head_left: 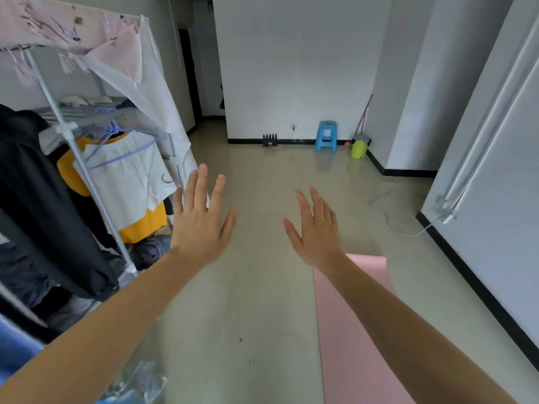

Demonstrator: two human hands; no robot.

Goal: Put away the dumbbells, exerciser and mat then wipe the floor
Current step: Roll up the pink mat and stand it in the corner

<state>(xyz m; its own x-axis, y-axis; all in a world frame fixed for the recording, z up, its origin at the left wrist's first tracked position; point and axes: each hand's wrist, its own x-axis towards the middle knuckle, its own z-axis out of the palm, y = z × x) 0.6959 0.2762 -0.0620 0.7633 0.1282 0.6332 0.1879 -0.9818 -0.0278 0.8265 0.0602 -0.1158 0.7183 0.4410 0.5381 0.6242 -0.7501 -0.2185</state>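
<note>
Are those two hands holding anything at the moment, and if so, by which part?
Nothing is held. The left hand and right hand are both held out with fingers spread, empty, above the floor; the flat pink exercise mat lies below the right forearm, ungripped.

This is a sparsely furnished room in a home. At nine to ten o'clock stands a white-poled wardrobe with a pale floral fabric cover (122,53), open at the front. A white T-shirt (128,173) and a black coat (38,199) hang inside it. The glossy beige tiled floor (256,287) runs to plain white walls edged in black skirting (481,290). By the far wall at one o'clock stand a small blue plastic stool (326,137) and a lime-green plastic bin (360,147). A pink exercise mat (350,330) lies at five o'clock, and a dark doorway (189,80) opens at eleven.
</note>
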